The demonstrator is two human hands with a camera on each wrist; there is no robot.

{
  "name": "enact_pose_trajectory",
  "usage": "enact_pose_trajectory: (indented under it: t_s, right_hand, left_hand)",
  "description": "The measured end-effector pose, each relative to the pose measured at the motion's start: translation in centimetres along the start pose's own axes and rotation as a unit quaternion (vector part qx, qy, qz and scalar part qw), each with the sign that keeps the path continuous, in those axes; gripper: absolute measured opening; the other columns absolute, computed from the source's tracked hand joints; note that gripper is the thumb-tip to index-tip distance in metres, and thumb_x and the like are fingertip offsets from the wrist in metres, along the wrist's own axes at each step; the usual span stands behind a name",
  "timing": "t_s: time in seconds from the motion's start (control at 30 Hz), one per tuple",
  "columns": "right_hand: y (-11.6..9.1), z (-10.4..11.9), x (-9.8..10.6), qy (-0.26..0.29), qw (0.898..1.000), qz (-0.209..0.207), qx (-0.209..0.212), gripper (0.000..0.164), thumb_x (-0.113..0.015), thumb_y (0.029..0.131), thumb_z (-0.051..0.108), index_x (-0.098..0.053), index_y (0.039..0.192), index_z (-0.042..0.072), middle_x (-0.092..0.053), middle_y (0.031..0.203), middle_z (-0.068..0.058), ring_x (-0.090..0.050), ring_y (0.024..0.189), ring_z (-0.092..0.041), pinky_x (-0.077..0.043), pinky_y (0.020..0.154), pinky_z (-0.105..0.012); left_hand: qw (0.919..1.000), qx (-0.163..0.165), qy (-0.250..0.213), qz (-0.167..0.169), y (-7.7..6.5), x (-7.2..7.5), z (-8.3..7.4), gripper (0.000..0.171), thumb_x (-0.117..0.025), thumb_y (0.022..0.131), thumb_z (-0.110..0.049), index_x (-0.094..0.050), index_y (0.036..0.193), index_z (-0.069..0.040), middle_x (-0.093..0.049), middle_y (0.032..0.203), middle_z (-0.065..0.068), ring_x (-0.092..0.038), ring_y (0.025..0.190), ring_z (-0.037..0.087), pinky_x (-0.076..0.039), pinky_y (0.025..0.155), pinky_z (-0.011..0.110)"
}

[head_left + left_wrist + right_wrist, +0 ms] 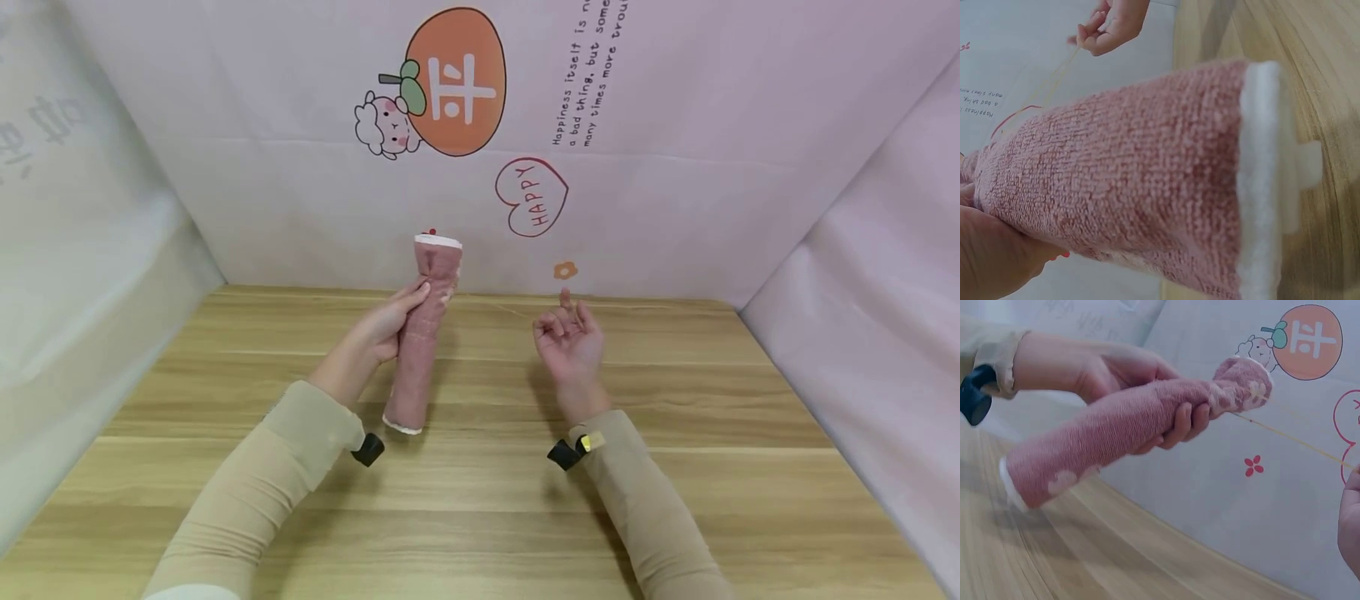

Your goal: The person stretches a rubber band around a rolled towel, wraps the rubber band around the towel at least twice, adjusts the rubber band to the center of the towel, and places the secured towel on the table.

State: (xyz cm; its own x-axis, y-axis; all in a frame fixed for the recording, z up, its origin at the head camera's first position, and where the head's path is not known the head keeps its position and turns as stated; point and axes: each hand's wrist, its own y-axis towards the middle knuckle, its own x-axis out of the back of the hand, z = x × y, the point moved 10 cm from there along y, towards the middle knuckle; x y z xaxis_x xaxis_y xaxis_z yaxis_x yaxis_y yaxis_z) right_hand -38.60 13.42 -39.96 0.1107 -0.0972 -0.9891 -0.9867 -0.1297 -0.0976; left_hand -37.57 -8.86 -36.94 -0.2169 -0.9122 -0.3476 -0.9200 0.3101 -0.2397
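Observation:
A rolled pink towel [417,358] with white edges is gripped by my left hand [384,323], tilted above the table. Fingers curl round the roll toward its far end, where it narrows, as the right wrist view shows. From that narrowed part a thin yellowish rubber band [1307,445] stretches out to the right. Its other end is held in the curled fingers of my right hand [572,340], palm turned up, apart from the towel. White patterned patches show on the towel's side. The left wrist view has the near end of the roll and the strands [1063,74] rising to the right hand.
Beneath both hands is a wood-grain table [480,508]. A white cloth backdrop [300,200] with printed drawings and words stands along its far edge, and white cloth walls [885,250] line both sides. Each wrist wears a dark camera mount [367,450].

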Motion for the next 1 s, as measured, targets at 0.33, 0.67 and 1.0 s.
enact_pose_trajectory:
  t_s: [0.33,0.67,1.0]
  right_hand:
    - [0.3,-1.2,-0.9,-0.009,1.0,0.001,0.02,0.097,-0.052,0.074,-0.022,-0.031,0.161,0.016,-0.06,0.135,-0.011,-0.048,0.062,-0.02,-0.047,0.054,-0.028]
    - [0.1,-1.7,-0.9,-0.006,0.997,-0.046,0.056,0.039,-0.051,0.103,-0.003,-0.06,0.138,0.012,-0.071,0.124,-0.009,-0.071,0.079,-0.024,-0.061,0.071,-0.027]
    - [-0.1,-2.8,-2.4,-0.156,0.986,0.028,0.059,0.056,-0.048,0.109,0.015,-0.028,0.161,0.011,-0.024,0.168,-0.002,-0.027,0.151,-0.029,-0.023,0.122,-0.048]
  left_hand:
    - [0.9923,-0.05,0.098,0.057,-0.3,-1.7,-0.9,0.058,-0.038,0.113,-0.025,-0.016,0.165,-0.011,-0.036,0.155,0.017,-0.056,0.101,0.012,-0.05,0.084,0.023]
    - [0.9805,-0.072,0.145,0.111,-0.9,-3.4,-0.5,0.038,-0.039,0.112,-0.019,-0.04,0.146,-0.001,-0.055,0.114,0.007,-0.059,0.09,0.014,-0.053,0.077,0.026]
    - [0.9769,-0.05,0.181,0.102,-0.8,-3.3,0.1,0.051,-0.043,0.111,-0.023,-0.032,0.158,-0.006,-0.052,0.136,0.018,-0.058,0.104,0.017,-0.052,0.088,0.029]
